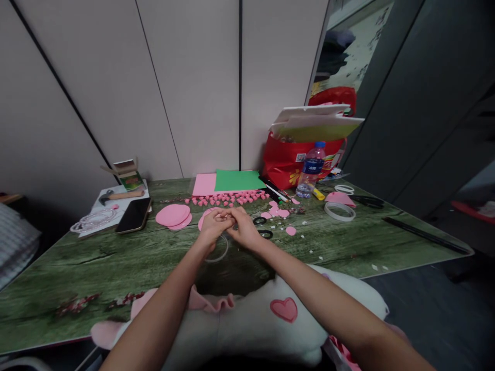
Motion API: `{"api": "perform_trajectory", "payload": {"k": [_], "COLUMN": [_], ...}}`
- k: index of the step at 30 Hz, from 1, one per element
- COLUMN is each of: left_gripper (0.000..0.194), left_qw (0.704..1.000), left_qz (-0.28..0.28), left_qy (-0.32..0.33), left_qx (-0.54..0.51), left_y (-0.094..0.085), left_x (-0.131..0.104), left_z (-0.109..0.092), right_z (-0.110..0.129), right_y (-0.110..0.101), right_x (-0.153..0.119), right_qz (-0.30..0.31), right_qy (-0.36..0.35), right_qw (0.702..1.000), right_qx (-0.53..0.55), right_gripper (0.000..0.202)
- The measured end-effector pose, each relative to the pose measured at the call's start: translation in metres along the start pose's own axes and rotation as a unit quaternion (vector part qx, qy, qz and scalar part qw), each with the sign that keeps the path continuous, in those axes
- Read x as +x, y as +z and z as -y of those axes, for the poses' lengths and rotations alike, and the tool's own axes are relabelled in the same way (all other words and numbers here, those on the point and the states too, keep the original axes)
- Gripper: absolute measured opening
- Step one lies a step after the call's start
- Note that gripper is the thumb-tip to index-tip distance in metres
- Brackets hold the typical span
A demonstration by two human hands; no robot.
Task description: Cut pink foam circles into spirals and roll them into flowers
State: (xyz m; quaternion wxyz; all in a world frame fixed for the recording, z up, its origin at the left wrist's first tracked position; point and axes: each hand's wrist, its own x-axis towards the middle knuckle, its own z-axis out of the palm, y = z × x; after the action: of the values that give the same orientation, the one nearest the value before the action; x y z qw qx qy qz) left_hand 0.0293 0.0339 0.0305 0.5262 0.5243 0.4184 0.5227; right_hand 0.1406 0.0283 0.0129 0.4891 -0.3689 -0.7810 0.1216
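Note:
My left hand (214, 225) and my right hand (244, 226) meet above the middle of the table, fingertips pinched together. Whatever small thing is between them is hidden by the fingers. Just below my left hand is a pale ring like a tape roll (226, 249). Behind the hands lies a pink paper disc (201, 221), partly covered. Black scissor handles (265, 234) show beside my right hand. Several small pink rolled paper pieces (232, 198) sit in rows beyond the hands.
On the left are stacked pink discs (172, 215), a phone (133, 215), a hammer (124, 195) and a bead string (93, 221). Green paper (240, 180) lies at the back. A red bag (280, 165), water bottle (310, 170) and tape roll (340, 212) stand right. A plush toy (247, 324) covers my lap.

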Motion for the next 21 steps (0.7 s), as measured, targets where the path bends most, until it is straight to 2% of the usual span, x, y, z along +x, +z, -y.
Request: {"api": "perform_trajectory", "payload": {"k": [6,10,15,18,21], "left_gripper": [0.036,0.03,0.026,0.025,0.024], "left_qw": [0.999,0.998,0.999,0.998,0.997], "left_qz": [-0.003,-0.034,-0.039,-0.051,-0.06], "left_qy": [-0.009,0.003,0.024,0.024,0.027], "left_qx": [-0.031,-0.049,-0.028,-0.035,-0.04], "left_y": [-0.004,-0.007,-0.01,-0.012,-0.013], "left_x": [0.001,0.003,0.004,0.005,0.005], "left_z": [-0.003,-0.003,-0.003,-0.005,-0.007], "right_z": [-0.001,-0.003,-0.006,-0.009,-0.012], "right_y": [-0.005,-0.007,-0.007,-0.008,-0.01], "right_x": [0.002,0.002,0.002,0.004,0.006], "right_qz": [-0.036,-0.054,-0.072,-0.074,-0.045], "right_qy": [-0.003,0.006,0.08,0.169,0.271], "right_qw": [0.999,0.998,0.99,0.964,0.897], "right_qx": [0.028,0.032,0.092,0.192,0.347], "right_gripper": [0.037,0.036,0.028,0.025,0.031]}}
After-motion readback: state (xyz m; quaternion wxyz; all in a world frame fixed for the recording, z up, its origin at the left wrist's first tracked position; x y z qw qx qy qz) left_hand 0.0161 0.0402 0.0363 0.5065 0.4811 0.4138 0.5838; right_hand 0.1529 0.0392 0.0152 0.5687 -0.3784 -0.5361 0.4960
